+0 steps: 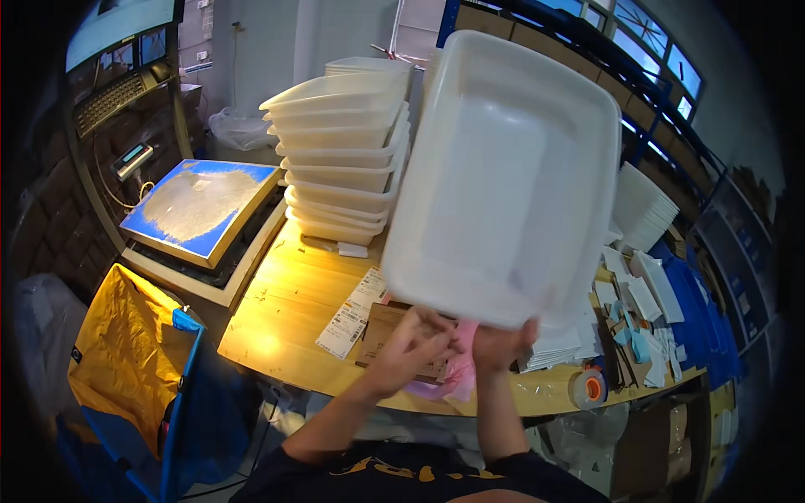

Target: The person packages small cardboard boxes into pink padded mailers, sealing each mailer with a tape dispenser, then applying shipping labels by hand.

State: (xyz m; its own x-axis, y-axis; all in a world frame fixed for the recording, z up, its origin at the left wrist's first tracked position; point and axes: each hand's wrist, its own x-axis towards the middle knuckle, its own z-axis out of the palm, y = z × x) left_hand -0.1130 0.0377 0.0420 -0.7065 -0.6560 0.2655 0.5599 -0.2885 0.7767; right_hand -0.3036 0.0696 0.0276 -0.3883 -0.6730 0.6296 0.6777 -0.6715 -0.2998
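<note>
White tray [503,176] grasped by right hand [501,342]; left hand [411,345] clenched on pink bag [461,369]

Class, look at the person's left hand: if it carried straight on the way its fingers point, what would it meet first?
Most likely the pink item beside its fingertips, with the right hand just beyond. The left hand points rightward; depth is unclear.

Both forearms raised, left hand [408,345] half-curled, right hand [501,344] gripping.

Lit wooden table [285,310], blue shelving [662,126]
</note>
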